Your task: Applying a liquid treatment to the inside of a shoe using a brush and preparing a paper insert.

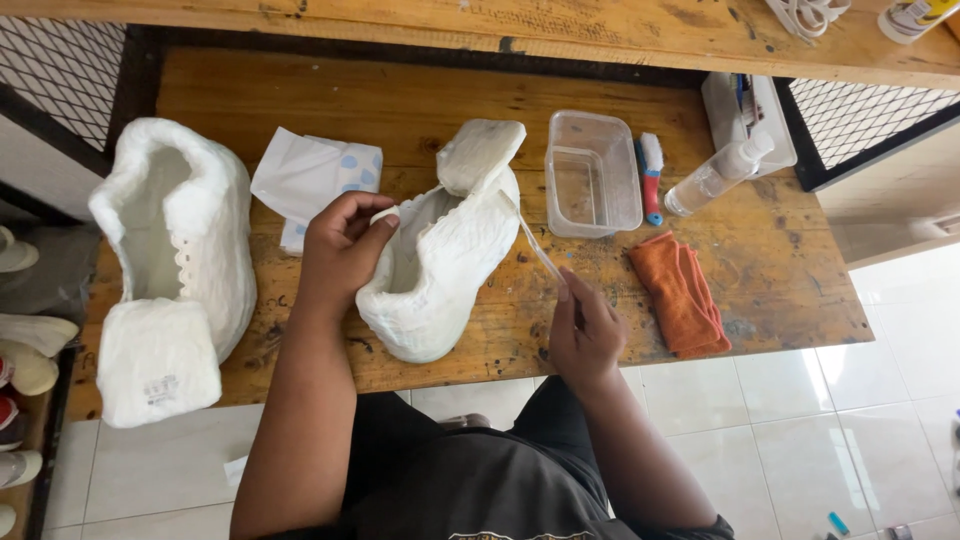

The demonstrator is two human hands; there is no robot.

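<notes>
White shoe: a white sneaker wrapped all over in damp-looking white tissue [440, 265] is lying near the middle of the worn wooden table [780, 250], toe pointing toward the person, tongue standing up at the far end.
Left hand: the left hand [340, 250] is pinching the tissue at the shoe's collar between thumb and fingers; it is clenched on that edge, steadying the shoe.
Right hand: the right hand [585, 330] is gripping a thin pale strip, perhaps a lace or a twist of tissue [535, 245], running up to the shoe's right side; fingers are curled shut around its lower end.
Handling: the shoe is looking light and fairly stiff underneath, yet the tissue skin seems soft and easy to tear; holding by the collar or sole looks safer than by the wrap.
Left of the shoe: a second tissue-wrapped white shoe [175, 270] and a torn white tissue packet with blue dots [315, 180] are lying.
Right of the shoe: a clear plastic tub [592, 175], a blue-handled brush [650, 180], a clear spray bottle [720, 175] and a folded orange cloth [680, 295] are sitting.
</notes>
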